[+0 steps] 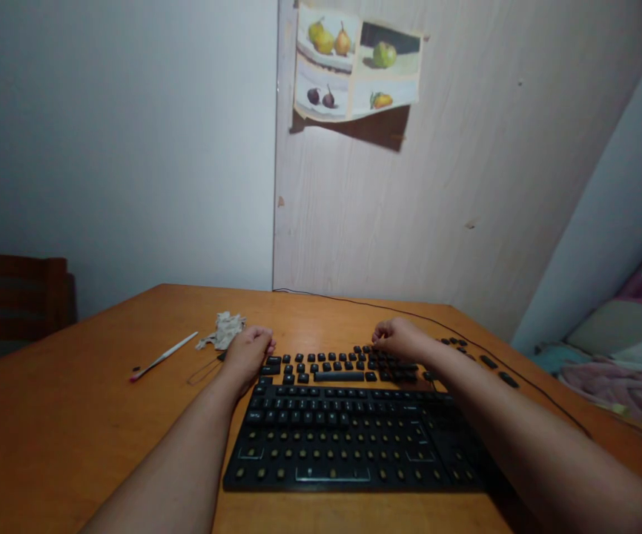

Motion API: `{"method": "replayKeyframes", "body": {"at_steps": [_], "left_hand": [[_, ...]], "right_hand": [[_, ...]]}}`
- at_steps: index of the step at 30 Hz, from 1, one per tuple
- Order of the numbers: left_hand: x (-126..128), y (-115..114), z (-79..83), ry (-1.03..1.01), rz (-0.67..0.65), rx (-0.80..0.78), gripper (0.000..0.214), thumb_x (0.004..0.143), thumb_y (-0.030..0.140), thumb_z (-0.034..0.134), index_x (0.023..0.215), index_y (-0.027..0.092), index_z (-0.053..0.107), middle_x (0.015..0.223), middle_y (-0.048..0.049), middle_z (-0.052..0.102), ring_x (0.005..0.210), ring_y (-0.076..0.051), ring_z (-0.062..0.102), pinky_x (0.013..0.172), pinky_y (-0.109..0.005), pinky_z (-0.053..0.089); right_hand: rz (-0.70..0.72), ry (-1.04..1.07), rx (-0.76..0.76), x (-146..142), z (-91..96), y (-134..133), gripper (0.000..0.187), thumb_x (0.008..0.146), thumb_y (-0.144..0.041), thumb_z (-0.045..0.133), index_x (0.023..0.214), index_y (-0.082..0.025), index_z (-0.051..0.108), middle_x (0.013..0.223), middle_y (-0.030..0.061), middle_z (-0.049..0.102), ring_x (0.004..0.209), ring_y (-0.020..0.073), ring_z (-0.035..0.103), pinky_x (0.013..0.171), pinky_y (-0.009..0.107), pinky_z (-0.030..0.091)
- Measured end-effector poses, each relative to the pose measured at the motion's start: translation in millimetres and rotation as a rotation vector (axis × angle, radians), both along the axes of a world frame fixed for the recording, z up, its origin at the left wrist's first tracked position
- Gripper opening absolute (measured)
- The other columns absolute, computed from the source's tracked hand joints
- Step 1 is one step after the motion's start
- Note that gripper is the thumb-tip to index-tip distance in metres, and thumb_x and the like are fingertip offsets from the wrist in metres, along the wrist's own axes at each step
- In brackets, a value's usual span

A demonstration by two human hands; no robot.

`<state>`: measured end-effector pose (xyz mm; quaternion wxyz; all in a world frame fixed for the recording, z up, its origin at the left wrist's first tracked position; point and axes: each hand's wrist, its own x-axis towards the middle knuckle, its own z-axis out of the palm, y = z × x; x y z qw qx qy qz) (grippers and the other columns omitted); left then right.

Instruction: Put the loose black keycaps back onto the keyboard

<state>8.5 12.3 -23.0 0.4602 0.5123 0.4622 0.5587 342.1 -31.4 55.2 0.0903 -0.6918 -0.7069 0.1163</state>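
Note:
A black keyboard (354,445) lies on the wooden table (76,415), many of its keycaps off and the stems showing. Loose black keycaps (326,365) are set out in rows just beyond it. My left hand (247,352) rests curled at the left end of those rows, fingers closed near a keycap. My right hand (397,338) reaches over the right end of the rows, fingertips pinched together on a keycap; what exactly it grips is too small to see.
A crumpled cloth (224,328) and a thin white tool with a pink tip (162,357) lie at the left. A black cable (410,313) runs along the back. More keycaps (491,363) lie at the right. A chair (15,300) stands far left.

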Motion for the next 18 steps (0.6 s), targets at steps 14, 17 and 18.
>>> {"method": "replayKeyframes", "body": {"at_steps": [14, 17, 18], "left_hand": [[0, 1, -3.7, 0.01, 0.004, -0.008, 0.032, 0.071, 0.047, 0.066, 0.075, 0.017, 0.06, 0.066, -0.0026, 0.065, 0.056, -0.013, 0.056, 0.054, -0.023, 0.039], [0, 1, -4.1, 0.031, 0.001, -0.002, 0.032, 0.073, 0.048, 0.065, 0.075, 0.016, 0.06, 0.066, -0.0031, 0.065, 0.056, -0.013, 0.055, 0.054, -0.023, 0.038], [0, 1, -4.0, 0.035, 0.002, -0.004, 0.032, 0.073, 0.048, 0.065, 0.075, 0.016, 0.06, 0.066, -0.003, 0.064, 0.056, -0.013, 0.055, 0.054, -0.023, 0.038]], "right_hand": [[0.045, 0.002, -0.166, -14, -18.7, 31, 0.031, 0.094, -0.036, 0.058, 0.119, -0.017, 0.06, 0.12, 0.0084, 0.061, 0.1, 0.021, 0.062, 0.085, 0.042, 0.053], [0.049, 0.013, -0.174, -13, -22.2, 33, 0.031, 0.094, -0.036, 0.058, 0.119, -0.017, 0.06, 0.12, 0.0083, 0.061, 0.1, 0.0209, 0.062, 0.085, 0.041, 0.053], [0.049, 0.018, -0.173, -13, -23.4, 34, 0.031, 0.094, -0.036, 0.058, 0.119, -0.017, 0.06, 0.12, 0.0083, 0.061, 0.099, 0.0208, 0.062, 0.084, 0.041, 0.054]]}}
